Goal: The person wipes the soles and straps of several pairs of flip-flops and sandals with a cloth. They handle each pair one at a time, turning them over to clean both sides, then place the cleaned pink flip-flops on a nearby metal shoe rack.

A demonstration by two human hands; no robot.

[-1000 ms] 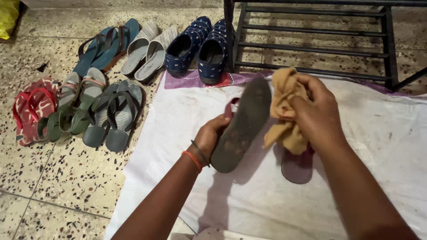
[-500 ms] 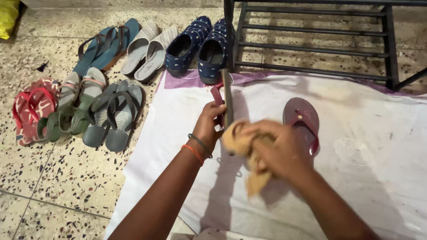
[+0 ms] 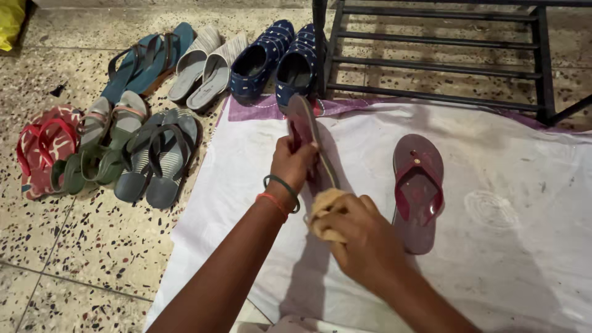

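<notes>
Head view: left hand [image 3: 295,161] clamped around a maroon flip-flop [image 3: 308,139], held up on edge over the white sheet [image 3: 524,246]. Right hand [image 3: 361,237] fisted tight on a tan cloth [image 3: 322,206], pressed to the flip-flop's near end. Matching flip-flop [image 3: 418,191] lies flat, just right of the hands.

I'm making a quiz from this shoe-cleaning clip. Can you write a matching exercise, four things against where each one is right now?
Things:
1. maroon flip-flop
2. tan cloth
3. navy slip-on shoes
4. red patterned flip-flops

Places:
A. bunched in the right hand
B. far left on the speckled floor
C. flat on the white sheet
D. beside the black rack

Pairs: 1-C, 2-A, 3-D, 4-B
</notes>
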